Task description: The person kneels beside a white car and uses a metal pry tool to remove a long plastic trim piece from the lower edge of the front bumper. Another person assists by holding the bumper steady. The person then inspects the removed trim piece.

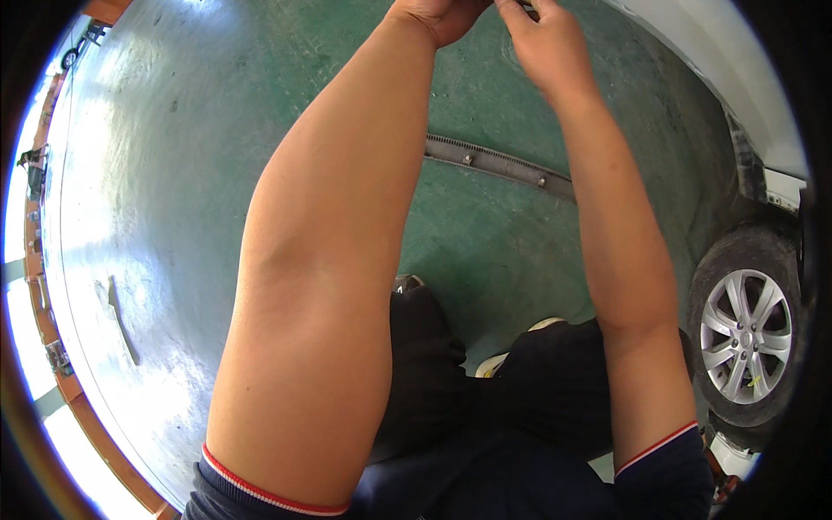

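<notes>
Both forearms rise from dark red-trimmed sleeves; left hand (438, 16) and right hand (542, 39) meet at the top edge, fingers pinched on a small dark object (526, 7), largely cropped. Grey trim strip (498, 162) lies on green floor (173, 217); car wheel (745, 334) at right

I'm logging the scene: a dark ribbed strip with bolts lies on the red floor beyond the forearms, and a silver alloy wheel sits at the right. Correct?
Not quite: the floor is green, not red. The head view shows the dark ribbed strip with bolts lying on it beyond the forearms, and the silver alloy wheel at the right.
</notes>
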A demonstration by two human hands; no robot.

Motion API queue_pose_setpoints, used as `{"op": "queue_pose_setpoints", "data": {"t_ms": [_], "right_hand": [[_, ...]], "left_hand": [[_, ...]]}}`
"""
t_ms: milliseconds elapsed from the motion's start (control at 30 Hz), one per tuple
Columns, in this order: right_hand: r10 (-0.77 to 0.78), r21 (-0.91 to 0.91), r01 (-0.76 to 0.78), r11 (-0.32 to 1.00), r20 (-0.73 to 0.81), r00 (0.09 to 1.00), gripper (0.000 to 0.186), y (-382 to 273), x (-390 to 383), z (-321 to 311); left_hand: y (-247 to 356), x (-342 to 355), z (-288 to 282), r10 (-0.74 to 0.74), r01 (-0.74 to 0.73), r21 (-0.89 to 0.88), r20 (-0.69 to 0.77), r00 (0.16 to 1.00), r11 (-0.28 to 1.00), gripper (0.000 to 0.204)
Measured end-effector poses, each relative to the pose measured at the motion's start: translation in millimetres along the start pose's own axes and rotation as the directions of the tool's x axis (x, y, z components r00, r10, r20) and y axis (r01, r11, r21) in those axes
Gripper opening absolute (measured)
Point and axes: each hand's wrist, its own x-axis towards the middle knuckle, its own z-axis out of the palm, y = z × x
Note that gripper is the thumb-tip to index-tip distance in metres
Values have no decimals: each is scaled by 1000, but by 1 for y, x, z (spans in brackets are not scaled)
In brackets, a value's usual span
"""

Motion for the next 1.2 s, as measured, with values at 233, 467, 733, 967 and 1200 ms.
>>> {"op": "queue_pose_setpoints", "data": {"t_ms": [233, 467, 733, 967, 1200], "right_hand": [[9, -28, -9, 1000, 12, 1000, 38, 0, -5, -6], [-62, -101, 61, 993, -5, 998, 36, -1, -5, -12], [20, -128, -3, 992, 134, 991, 33, -23, 10, -25], [-153, -64, 158, 985, 87, 984, 35, 5, 16, -20], [-65, -132, 77, 988, 95, 993, 36, -7, 6, -24]], "left_hand": [[-2, -6, 1, -32, 31, -21, -69, 997, 999, 40], [-5, -3, 4, -37, 33, -47, -87, 995, 998, 40], [-8, 8, 3, 34, -41, -29, -205, 978, 999, 36], [-7, 6, 0, 15, -19, -44, -88, 996, 999, 34], [-3, 0, -2, 4, -5, -20, -26, 1000, 1000, 38]]}}
